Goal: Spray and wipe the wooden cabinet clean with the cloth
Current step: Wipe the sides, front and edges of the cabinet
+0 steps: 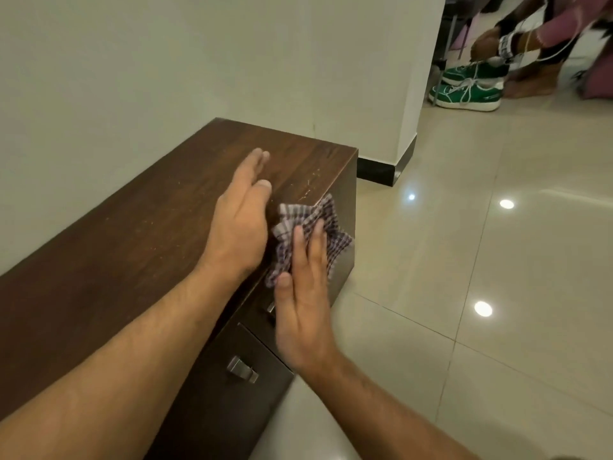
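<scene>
Two hands: both are on the wooden cabinet [139,234], and I place everything else by it.
Left hand [240,224]: flat and spread wide on the cabinet's top near the front edge, holding nothing; I read it as a brace.
Right hand [303,300]: open-palmed, fingers [316,240] extended, pressing the checked cloth [300,224] against the cabinet's front face just below the top edge, near the far corner. It pins the cloth flat and does not clench it.
Cloth: bunched and crumpled, its loose corners sticking out past the fingers toward the cabinet's end.
Cabinet top: pale specks and streaks show near the far front corner; I cannot tell whether they are dust or spray.
Drawer handle [242,370]: metal, on the cabinet's front, nearer to me than the cloth.
Spray bottle: not in view.
Step in hand: wiping the front face, by my judgement.
How I would do it well: keep the palm flat so the pressure spreads, wipe along the grain in overlapping passes, fold the cloth to a clean side, and work around the handle without snagging.
Risk: the loose corners could catch on the handle.
Background: green shoes [466,94] and another person lie well beyond the cabinet's far end.
</scene>
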